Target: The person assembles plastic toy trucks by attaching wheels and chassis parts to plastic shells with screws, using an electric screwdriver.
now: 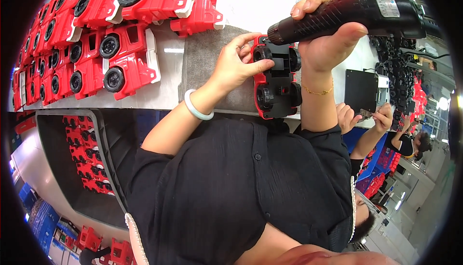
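Note:
A red toy car (pixel 278 78) lies wheels-up on a grey mat (pixel 200 48), its black underside showing. My left hand (pixel 237 61) grips it from the left side, thumb over the underside and fingers along its far end. In my right hand (pixel 322 48) is a black electric screwdriver (pixel 337 17), held with the fingers wrapped round its ribbed body. The screwdriver's front end points left, above the far end of the car. Its bit is not visible, so I cannot tell whether it touches a screw.
Several red toy cars (pixel 128 58) are stacked at the left of the white table (pixel 169 91). A dark crate (pixel 103 149) below holds more cars. At right, a co-worker's hands (pixel 348 118) work beside a black panel (pixel 360 90); black parts (pixel 400 79) are piled behind.

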`<state>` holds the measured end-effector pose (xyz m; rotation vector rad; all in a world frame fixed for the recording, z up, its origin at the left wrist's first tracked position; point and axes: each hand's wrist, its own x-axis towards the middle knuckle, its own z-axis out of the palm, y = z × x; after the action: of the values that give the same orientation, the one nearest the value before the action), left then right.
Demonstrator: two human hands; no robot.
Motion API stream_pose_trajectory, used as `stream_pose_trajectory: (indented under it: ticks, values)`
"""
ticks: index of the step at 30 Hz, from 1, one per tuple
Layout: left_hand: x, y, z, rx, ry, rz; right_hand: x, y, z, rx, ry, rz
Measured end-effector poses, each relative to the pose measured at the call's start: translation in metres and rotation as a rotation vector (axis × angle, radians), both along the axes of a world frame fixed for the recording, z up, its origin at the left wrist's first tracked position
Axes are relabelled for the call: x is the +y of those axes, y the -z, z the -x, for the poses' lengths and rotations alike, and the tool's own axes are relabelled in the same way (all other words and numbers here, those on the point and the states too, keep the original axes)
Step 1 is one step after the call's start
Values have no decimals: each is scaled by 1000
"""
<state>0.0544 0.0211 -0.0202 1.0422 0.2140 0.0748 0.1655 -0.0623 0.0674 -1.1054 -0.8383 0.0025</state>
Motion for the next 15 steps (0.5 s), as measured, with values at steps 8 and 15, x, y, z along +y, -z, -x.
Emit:
stream_pose_trajectory:
  ticks: [8,15]
  values:
    - [0,-2,2,-28,-16,-84,4,10,-2,27,-104,17]
    - [0,2,0,-14,-14,-98,5,14,-3,44,-96,66]
